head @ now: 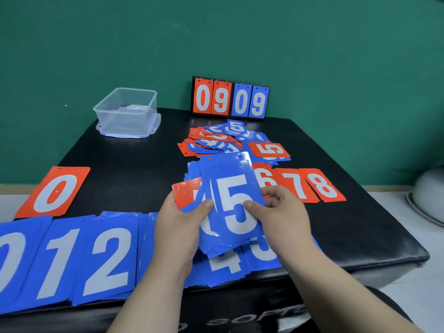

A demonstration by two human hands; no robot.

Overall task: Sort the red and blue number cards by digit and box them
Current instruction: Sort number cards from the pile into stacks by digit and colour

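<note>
On the black table (134, 159), a row of blue piles ran along the near edge from the far left: blue 0 (12, 263), blue 1 (60, 260) and blue 2 (108, 258), with a lone red 0 card (56, 192) just behind them. Farther back stood a clear plastic box (127, 111), resting on its lid. The left hand (177, 227) gripped a fanned stack of cards (209, 183) above the table, thumb curled onto its face. A blue 5 card (234, 200) lay on top of the fan, and the right hand (281, 210) pinched that card's right edge. A blue 4 pile (225, 263) lay under the hands. Behind them sat a loose heap of mixed cards (216, 140) and a flip scoreboard (230, 98) reading 09 09. Red 6 (264, 176), red 7 (296, 186) and red 8 (322, 186) cards lay in a row on the right.
</note>
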